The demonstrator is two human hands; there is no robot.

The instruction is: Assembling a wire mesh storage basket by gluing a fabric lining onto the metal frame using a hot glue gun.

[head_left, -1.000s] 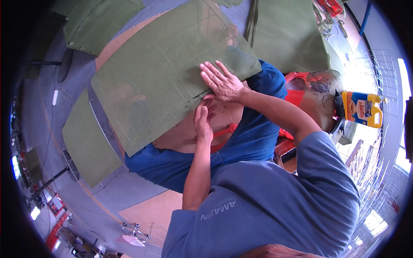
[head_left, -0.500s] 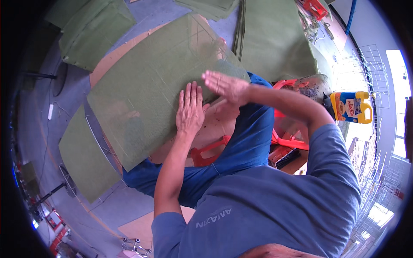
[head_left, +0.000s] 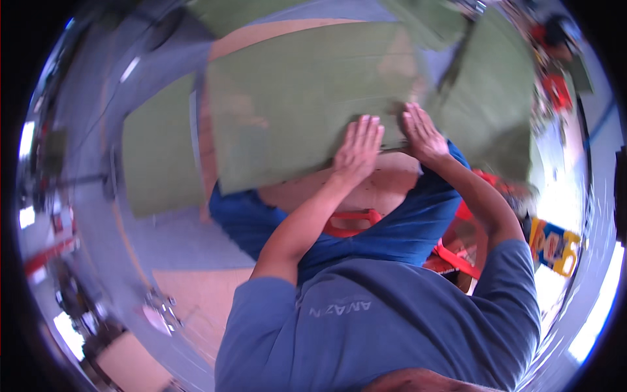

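A sheet of green mesh (head_left: 294, 91) lies spread in front of me, its near edge running over a tan board (head_left: 307, 191) across my knees. My left hand (head_left: 358, 149) rests palm down on the mesh by that near edge, fingers stretched out. To its right, my right hand (head_left: 423, 136) lies open near the sheet's right corner, fingers straight and close together. Neither hand grips anything. A short gap separates the hands. The picture is a little smeared by motion.
Another green mesh piece (head_left: 163, 150) stands low at the left. More green mesh (head_left: 493, 98) is piled at the right. Below my right arm is a red plastic seat or stool (head_left: 460, 258), with a yellow jug (head_left: 555, 247) beyond it. A tan panel (head_left: 196, 300) lies at lower left.
The view has turned, shifting the scene. My right hand, angled across beside the left before, now points forward on the sheet, farther from the left hand. The left hand stays flat on the mesh.
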